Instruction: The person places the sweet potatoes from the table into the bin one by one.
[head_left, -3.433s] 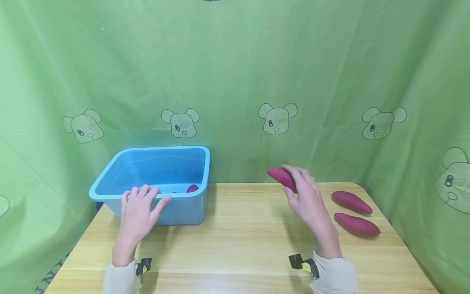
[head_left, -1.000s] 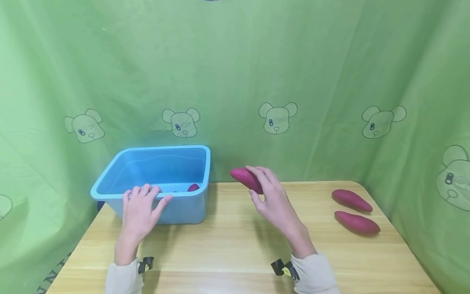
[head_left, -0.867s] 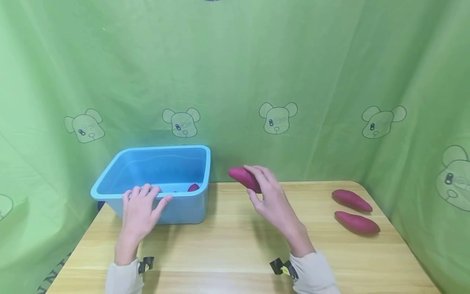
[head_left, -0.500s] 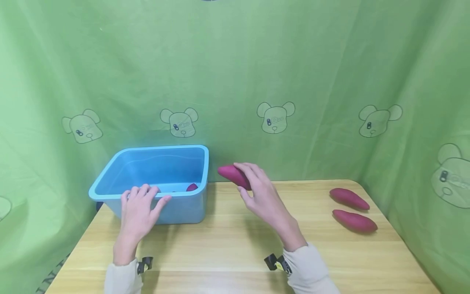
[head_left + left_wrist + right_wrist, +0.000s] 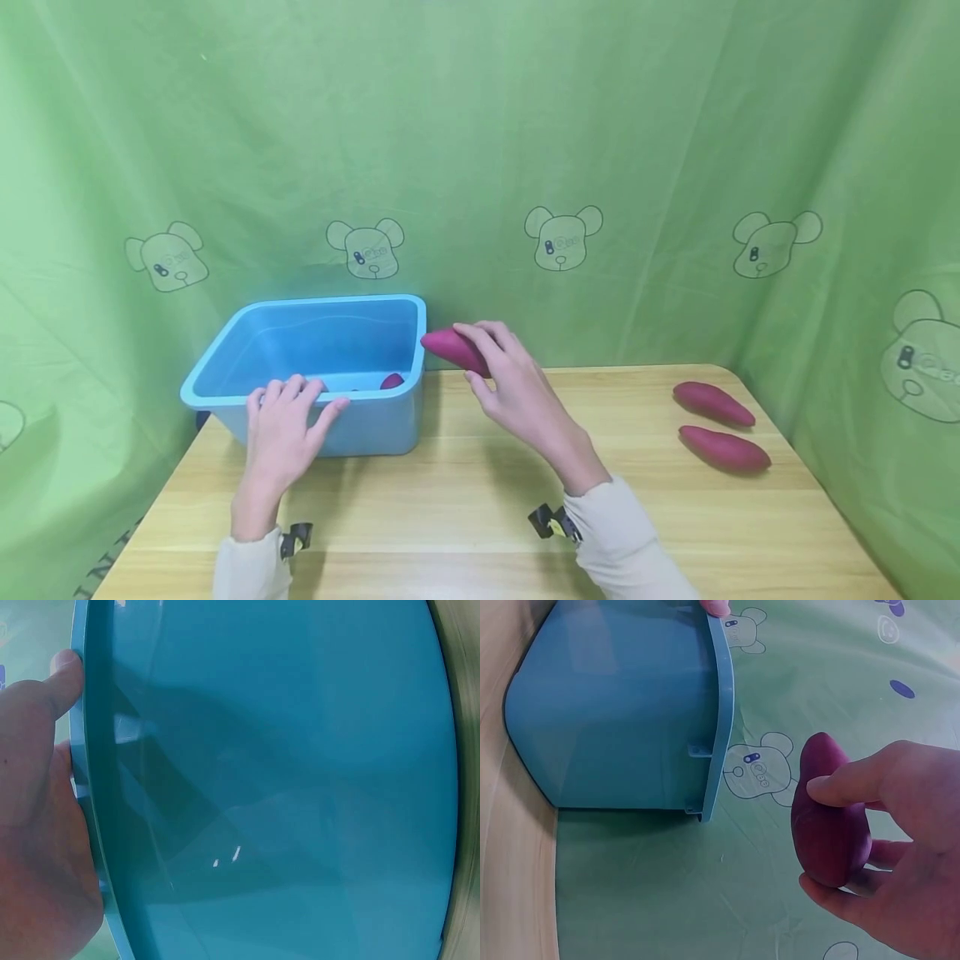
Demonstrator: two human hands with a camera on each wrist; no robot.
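Note:
A purple-red sweet potato [image 5: 453, 348] is held in the air by my right hand [image 5: 521, 396], its pointed end near the right rim of a blue plastic bin [image 5: 375, 429]. In the right wrist view the thumb presses one side of the sweet potato [image 5: 829, 825] and the fingers support the other. My left hand [image 5: 279, 437] grips the bin's near rim, fingers hooked over it; the left wrist view shows the thumb [image 5: 67, 679] against the rim. Inside the bin a dark red sweet potato [image 5: 392, 382] partly shows; the near wall and hand hide the rest.
Two more sweet potatoes, a rear one [image 5: 712, 403] and a front one [image 5: 724, 450], lie at the right of the wooden table [image 5: 450, 517]. A green curtain [image 5: 480, 150] with bear-head prints hangs behind and at both sides.
My right hand has carried the sweet potato leftward from the right half of the table to the bin's right rim, rising slightly. The left hand has stayed on the rim.

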